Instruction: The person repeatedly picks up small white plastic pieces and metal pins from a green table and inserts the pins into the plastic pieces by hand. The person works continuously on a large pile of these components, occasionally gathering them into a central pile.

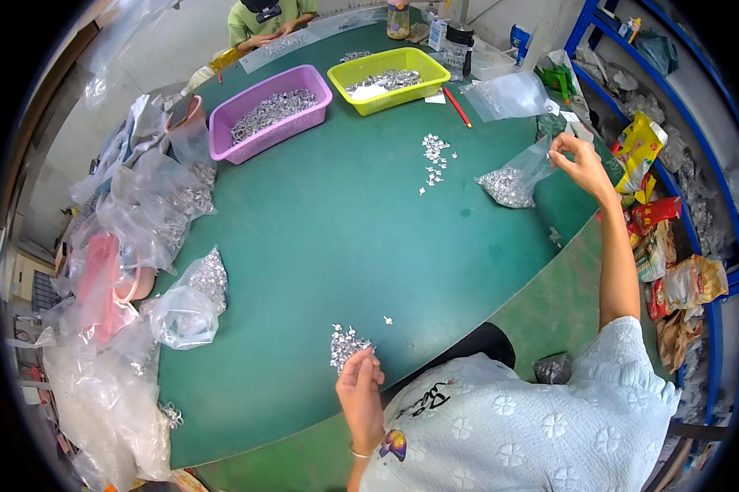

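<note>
My right hand point(581, 166) pinches the upper edge of a clear plastic bag point(535, 164), which rests on the green table at the right with small silvery metal parts in its bottom. Close to the table's near edge, my left hand point(361, 395) has its fingers curled at a small pile of metal parts point(346, 346). Whatever those fingertips hold is hidden. One single part point(387, 321) lies just right of the pile. Farther back, a loose scatter of similar parts point(435, 156) lies left of the bag.
A purple basket point(222, 139) and a yellow-green basket point(427, 66) hold metal pieces at the back. Bulging plastic bags point(140, 205) crowd the left side, with another filled bag point(209, 279) nearer. A red pen point(458, 107) lies behind. Across the table sits another person point(246, 25).
</note>
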`<action>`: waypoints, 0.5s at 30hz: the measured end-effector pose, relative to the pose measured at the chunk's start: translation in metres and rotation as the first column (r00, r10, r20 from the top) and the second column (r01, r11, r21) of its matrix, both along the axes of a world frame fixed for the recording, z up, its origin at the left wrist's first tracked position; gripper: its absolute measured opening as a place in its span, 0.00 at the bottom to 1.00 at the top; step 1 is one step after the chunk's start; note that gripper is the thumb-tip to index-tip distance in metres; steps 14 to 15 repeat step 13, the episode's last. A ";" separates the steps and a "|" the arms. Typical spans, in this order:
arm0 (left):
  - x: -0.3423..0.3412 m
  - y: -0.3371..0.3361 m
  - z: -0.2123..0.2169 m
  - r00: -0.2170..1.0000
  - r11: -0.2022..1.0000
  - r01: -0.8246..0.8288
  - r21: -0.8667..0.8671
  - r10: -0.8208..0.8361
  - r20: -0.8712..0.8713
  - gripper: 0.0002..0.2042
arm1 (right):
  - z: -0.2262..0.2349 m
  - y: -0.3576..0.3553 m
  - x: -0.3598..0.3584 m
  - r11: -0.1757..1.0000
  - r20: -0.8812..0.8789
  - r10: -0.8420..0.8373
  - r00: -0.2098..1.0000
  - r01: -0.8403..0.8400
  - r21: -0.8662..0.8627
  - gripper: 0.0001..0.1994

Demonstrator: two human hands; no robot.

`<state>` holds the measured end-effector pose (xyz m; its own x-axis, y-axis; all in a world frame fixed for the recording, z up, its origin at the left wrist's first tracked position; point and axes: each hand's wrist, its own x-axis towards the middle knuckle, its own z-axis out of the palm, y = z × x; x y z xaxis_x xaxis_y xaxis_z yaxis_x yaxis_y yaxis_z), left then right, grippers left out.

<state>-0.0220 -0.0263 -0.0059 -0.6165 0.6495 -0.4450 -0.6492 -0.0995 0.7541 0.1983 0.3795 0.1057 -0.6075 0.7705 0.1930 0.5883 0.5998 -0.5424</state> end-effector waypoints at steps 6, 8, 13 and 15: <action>0.014 -0.003 -0.002 1.000 0.999 -0.002 0.053 0.003 -0.030 0.08 | -0.007 0.001 0.002 0.991 0.044 0.094 0.995 -0.098 0.094 0.06; 0.021 -0.006 0.003 0.999 0.999 -0.022 0.031 0.023 -0.035 0.08 | -0.011 0.005 0.008 0.996 0.115 0.047 0.992 -0.056 0.075 0.06; 0.038 -0.019 -0.002 0.997 0.999 -0.002 0.039 0.005 -0.074 0.09 | -0.026 0.020 0.003 0.982 0.175 0.012 0.984 -0.045 0.185 0.11; 0.038 -0.019 -0.002 0.997 0.999 -0.002 0.039 0.005 -0.074 0.09 | -0.026 0.020 0.003 0.982 0.175 0.012 0.984 -0.045 0.185 0.11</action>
